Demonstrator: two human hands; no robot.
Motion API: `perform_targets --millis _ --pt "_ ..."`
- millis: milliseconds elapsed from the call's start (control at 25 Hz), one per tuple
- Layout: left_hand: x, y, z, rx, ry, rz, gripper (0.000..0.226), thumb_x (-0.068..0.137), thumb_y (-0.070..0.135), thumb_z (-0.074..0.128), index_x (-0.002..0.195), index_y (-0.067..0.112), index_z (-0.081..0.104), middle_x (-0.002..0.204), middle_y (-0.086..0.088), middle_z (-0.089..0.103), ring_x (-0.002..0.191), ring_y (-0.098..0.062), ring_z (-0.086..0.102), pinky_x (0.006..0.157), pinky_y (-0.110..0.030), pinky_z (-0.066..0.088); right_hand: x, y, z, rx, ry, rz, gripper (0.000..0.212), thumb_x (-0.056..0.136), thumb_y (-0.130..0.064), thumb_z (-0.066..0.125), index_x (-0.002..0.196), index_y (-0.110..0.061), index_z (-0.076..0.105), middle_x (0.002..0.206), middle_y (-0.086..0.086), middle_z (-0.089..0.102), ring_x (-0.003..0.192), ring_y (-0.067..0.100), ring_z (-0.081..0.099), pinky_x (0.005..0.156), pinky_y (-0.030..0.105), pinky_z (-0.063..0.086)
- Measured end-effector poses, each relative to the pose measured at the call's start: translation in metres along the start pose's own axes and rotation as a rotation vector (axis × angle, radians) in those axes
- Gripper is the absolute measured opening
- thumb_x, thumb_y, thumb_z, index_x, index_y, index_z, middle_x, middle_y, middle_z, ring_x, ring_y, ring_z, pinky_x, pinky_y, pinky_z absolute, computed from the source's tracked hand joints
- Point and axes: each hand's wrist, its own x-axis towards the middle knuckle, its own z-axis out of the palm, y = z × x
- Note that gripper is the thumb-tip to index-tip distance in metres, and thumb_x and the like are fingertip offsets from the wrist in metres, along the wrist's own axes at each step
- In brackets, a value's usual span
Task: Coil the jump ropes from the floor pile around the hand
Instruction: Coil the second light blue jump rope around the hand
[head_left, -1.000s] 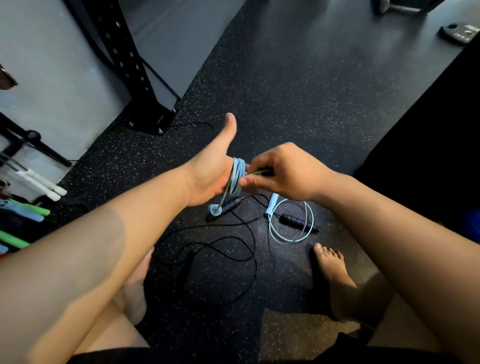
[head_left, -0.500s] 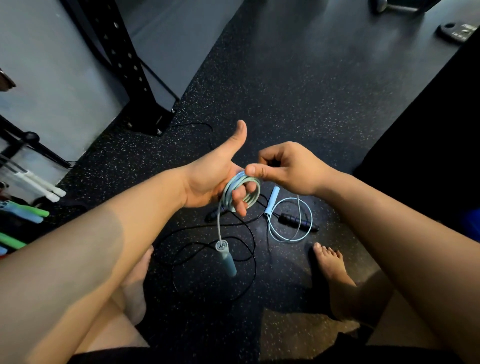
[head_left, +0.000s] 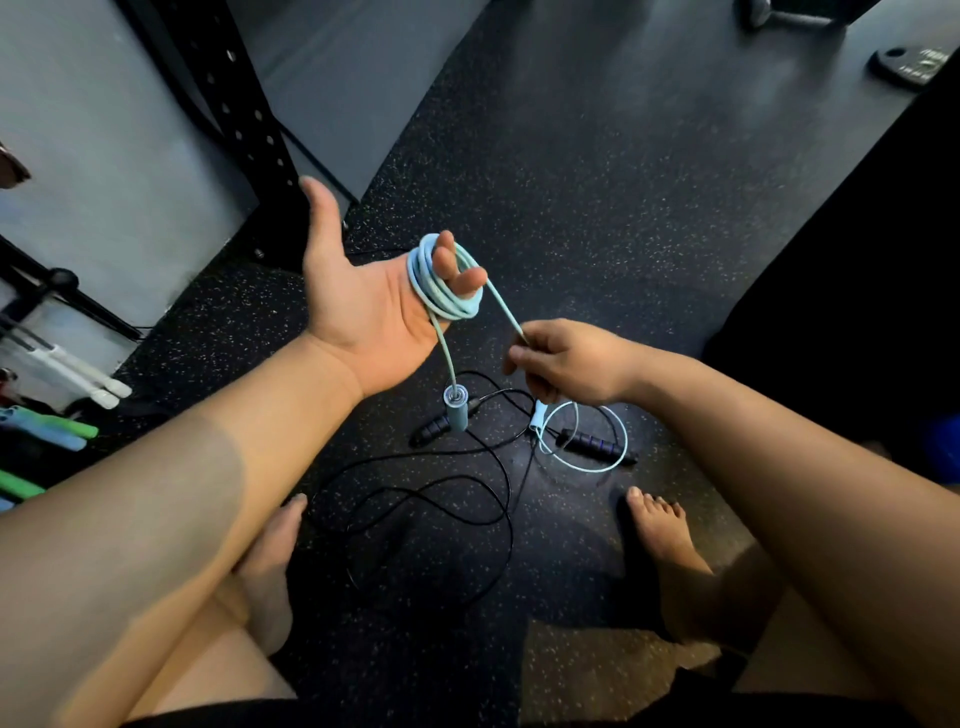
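Change since 0.5 s ago: left hand (head_left: 358, 306) has rolled from thumb-up to palm-up, and right hand (head_left: 566, 364) has dropped down and right, away from the coil. Left fingers (head_left: 460, 273) curl through several turns of the light-blue jump rope (head_left: 441, 296), thumb splayed wide. Right hand pinches the free strand, drawn straight from coil to fingertips. 1 light-blue handle (head_left: 457, 413) hangs below the left palm, higher than before. Both forearms reach forward over the speckled floor (head_left: 571, 182). There the rest of that rope lies looped with its second handle (head_left: 537, 415), beside a black jump rope (head_left: 597, 448), between 2 bare feet (head_left: 660, 525).
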Motion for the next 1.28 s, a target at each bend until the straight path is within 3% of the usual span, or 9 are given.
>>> perform_targets --millis 120,200,400,560,720,880,960,1080,1280 --pt "0.002 0.0 -0.002 0.055 -0.011 0.079 0.12 0.075 0.098 0.021 0.124 -0.005 0.056 0.104 -0.012 0.068 0.115 -0.036 0.068 0.102 -0.04 0.053 -0.001 -0.005 0.002 0.003 -0.034 0.003 0.025 0.105 -0.026 0.046 0.1 -0.01 0.064 0.063 0.0 0.063 0.061 0.019 0.059 0.072 0.048 0.055" --pt "0.003 -0.002 -0.004 0.073 -0.018 0.124 0.127 0.075 0.098 0.017 0.135 -0.01 0.049 0.115 -0.019 0.068 0.126 -0.036 0.063 0.108 -0.044 0.05 -0.002 -0.01 0.003 0.01 -0.031 -0.016 0.026 0.105 -0.027 0.046 0.099 -0.012 0.066 0.063 -0.001 0.062 0.06 0.018 0.058 0.069 0.045 0.054" --pt "0.005 -0.002 -0.004 0.057 0.013 0.193 0.129 0.077 0.096 0.018 0.14 -0.014 0.041 0.122 -0.025 0.065 0.127 -0.034 0.063 0.112 -0.05 0.047 -0.004 -0.01 0.009 -0.104 -0.16 0.082 0.033 0.106 -0.031 0.044 0.103 -0.008 0.068 0.075 0.002 0.073 0.07 0.018 0.067 0.071 0.034 0.054" --pt "0.011 -0.002 -0.007 0.19 0.152 0.252 0.117 0.087 0.087 0.014 0.139 -0.015 0.04 0.111 -0.021 0.072 0.115 -0.03 0.07 0.108 -0.051 0.049 -0.008 -0.013 0.011 -0.18 -0.278 0.115 0.038 0.107 -0.031 0.042 0.1 -0.008 0.071 0.08 0.005 0.076 0.06 0.005 0.061 0.054 0.011 0.043" --pt "0.017 -0.009 -0.015 0.58 0.283 0.156 0.111 0.09 0.083 0.004 0.149 -0.004 0.04 0.122 -0.019 0.071 0.109 -0.023 0.073 0.102 -0.036 0.048 -0.014 -0.025 0.01 -0.066 -0.239 -0.043 0.039 0.104 -0.04 0.047 0.086 -0.016 0.073 0.055 -0.009 0.053 0.049 0.007 0.049 0.053 0.021 0.042" --pt "0.018 -0.017 -0.019 0.798 0.28 -0.029 0.112 0.087 0.087 0.005 0.125 -0.003 0.059 0.104 -0.015 0.075 0.098 -0.025 0.075 0.095 -0.035 0.048 -0.014 -0.034 0.003 0.064 -0.119 -0.186 0.043 0.105 -0.037 0.046 0.077 -0.017 0.071 0.048 -0.012 0.04 0.047 0.005 0.036 0.05 0.019 0.033" --pt "0.018 -0.021 -0.021 0.859 0.194 -0.139 0.115 0.08 0.094 0.008 0.105 -0.004 0.062 0.085 -0.011 0.063 0.086 -0.032 0.066 0.095 -0.038 0.044 -0.013 -0.032 0.002 0.107 -0.138 -0.171 0.045 0.106 -0.037 0.045 0.074 -0.015 0.069 0.051 -0.01 0.037 0.047 0.006 0.032 0.05 0.019 0.03" --pt "0.019 -0.025 -0.021 0.914 0.09 -0.177 0.104 0.073 0.099 0.011 0.078 0.012 0.068 0.071 -0.008 0.043 0.08 -0.027 0.046 0.093 -0.043 0.037 -0.015 -0.027 0.001 0.148 -0.115 -0.133 0.043 0.102 -0.041 0.052 0.072 -0.014 0.066 0.053 -0.007 0.038 0.047 0.007 0.032 0.047 0.019 0.03" --pt "0.019 -0.022 -0.019 0.835 0.103 -0.158 0.098 0.071 0.099 0.017 0.075 0.015 0.067 0.065 -0.001 0.03 0.071 -0.024 0.04 0.083 -0.042 0.036 -0.012 -0.022 -0.009 0.203 -0.089 -0.066 0.052 0.087 -0.057 0.061 0.074 -0.007 0.064 0.062 0.018 0.055 0.054 0.026 0.051 0.054 0.036 0.046"
